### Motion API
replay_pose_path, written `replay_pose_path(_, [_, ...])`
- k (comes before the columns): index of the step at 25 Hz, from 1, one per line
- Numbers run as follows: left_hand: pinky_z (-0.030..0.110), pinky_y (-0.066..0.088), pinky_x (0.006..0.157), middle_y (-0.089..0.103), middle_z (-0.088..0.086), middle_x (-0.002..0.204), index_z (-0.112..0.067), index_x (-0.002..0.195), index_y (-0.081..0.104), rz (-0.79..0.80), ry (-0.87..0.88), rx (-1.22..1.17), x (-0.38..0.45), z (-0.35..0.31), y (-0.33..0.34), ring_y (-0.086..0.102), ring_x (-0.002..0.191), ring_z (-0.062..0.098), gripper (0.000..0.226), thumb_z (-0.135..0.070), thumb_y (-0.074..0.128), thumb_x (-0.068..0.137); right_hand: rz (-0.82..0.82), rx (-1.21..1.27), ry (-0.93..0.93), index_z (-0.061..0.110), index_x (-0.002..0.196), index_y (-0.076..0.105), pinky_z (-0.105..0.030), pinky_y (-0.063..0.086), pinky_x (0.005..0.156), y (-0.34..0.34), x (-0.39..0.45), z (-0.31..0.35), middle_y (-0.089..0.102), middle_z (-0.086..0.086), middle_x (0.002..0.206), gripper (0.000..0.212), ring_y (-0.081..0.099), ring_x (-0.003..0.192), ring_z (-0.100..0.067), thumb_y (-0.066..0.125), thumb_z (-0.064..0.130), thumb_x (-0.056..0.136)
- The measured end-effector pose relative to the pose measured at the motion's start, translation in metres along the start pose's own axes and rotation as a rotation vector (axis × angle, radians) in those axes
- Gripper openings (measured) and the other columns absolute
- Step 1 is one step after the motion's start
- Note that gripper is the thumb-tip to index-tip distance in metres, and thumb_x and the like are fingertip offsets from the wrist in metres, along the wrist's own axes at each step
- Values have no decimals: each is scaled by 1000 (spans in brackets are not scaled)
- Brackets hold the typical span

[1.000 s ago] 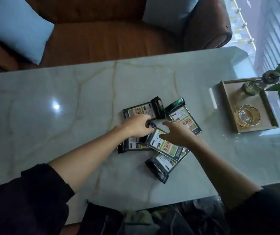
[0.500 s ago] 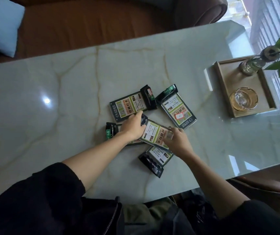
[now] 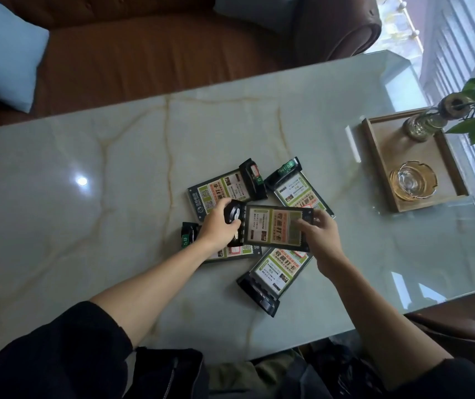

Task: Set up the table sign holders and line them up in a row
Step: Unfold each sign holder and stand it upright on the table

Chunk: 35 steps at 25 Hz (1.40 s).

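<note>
Several black table sign holders with green and white printed cards lie flat in a loose pile at the middle of the marble table (image 3: 115, 174). One holder (image 3: 273, 227) is lifted above the pile, held level between both hands. My left hand (image 3: 219, 226) grips its black base end; my right hand (image 3: 321, 234) grips the card end. Other holders lie flat: one behind (image 3: 227, 191), one at the right rear (image 3: 299, 188), one in front (image 3: 273, 275), and one partly hidden under my left hand (image 3: 190, 240).
A wooden tray (image 3: 380, 156) at the right holds a glass ashtray (image 3: 410, 181) and a small plant vase (image 3: 422, 125). A brown sofa (image 3: 158, 50) with a light blue cushion (image 3: 0, 50) stands behind the table. Window blinds are at the far right.
Both hands took hold of one holder from the pile and raised it, turning it roughly level across the pile. The camera view shifted slightly.
</note>
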<state>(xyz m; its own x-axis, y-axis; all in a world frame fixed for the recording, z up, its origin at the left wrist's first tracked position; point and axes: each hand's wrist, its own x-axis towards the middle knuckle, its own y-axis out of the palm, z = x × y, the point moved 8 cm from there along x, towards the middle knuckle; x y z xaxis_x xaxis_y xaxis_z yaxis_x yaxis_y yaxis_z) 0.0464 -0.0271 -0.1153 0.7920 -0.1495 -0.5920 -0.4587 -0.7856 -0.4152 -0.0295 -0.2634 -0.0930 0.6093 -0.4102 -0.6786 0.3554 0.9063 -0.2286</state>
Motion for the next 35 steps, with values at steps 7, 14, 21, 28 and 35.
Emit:
replay_pose_path(7, [33, 49, 97, 59, 0, 136, -20, 141, 44, -8, 45, -6, 7, -13, -13, 57, 122, 18, 58, -25, 70, 89, 13, -376, -430, 27, 96, 57, -42, 63, 65, 30, -9, 95, 70, 0, 100, 9, 71, 88, -23, 54, 19, 96])
replay_pose_path(14, [35, 56, 87, 72, -6, 113, -24, 117, 67, -150, 406, 98, -5, -70, -82, 67, 103, 14, 26, -27, 69, 91, 240, -792, -810, 29, 109, 66, -36, 59, 65, 124, -46, 160, 75, 4, 95, 16, 69, 79, -21, 58, 36, 97])
replay_pose_path(21, [25, 57, 77, 76, -11, 99, -18, 105, 72, -296, 378, -81, -6, -42, -157, 70, 89, 0, 18, -27, 71, 91, 261, -693, -875, 22, 122, 61, -31, 53, 85, 179, -47, 178, 66, 4, 118, 32, 62, 97, -13, 66, 24, 91])
replay_pose_path(28, [22, 59, 76, 76, -2, 109, -14, 115, 72, -333, 339, -142, 32, -39, -179, 72, 90, 7, 25, -20, 69, 92, 275, -737, -687, 14, 115, 64, -23, 51, 61, 207, 6, 185, 71, -1, 101, 21, 67, 86, -19, 51, 20, 99])
replay_pose_path(35, [23, 57, 79, 77, -2, 102, -14, 109, 74, -432, 274, -105, 69, -25, -187, 71, 91, 8, 19, -22, 67, 94, 285, -823, -721, 11, 115, 61, -35, 49, 70, 234, 33, 194, 70, -7, 102, 20, 62, 86, -24, 48, 18, 101])
